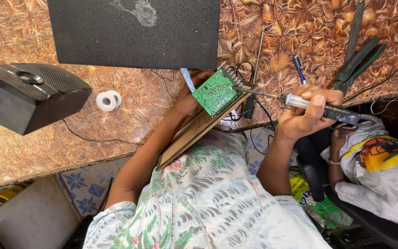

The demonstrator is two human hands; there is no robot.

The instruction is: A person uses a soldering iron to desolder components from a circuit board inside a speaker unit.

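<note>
My left hand (190, 94) holds a green circuit board (216, 91) tilted on a brown wooden panel (194, 131) that runs down toward my chest. My right hand (306, 114) grips a soldering iron (321, 107) with a clear and dark handle. Its metal tip touches the right edge of the board. A row of metal pins sticks out along the board's top edge.
A large dark flat panel (134, 32) lies at the top on the patterned counter (47, 133). A black speaker box (21, 94) sits left, a white solder spool (108, 100) beside it. Green-handled pliers (358, 60) and a blue toothbrush (299, 68) lie right. Another person (378, 166) sits at lower right.
</note>
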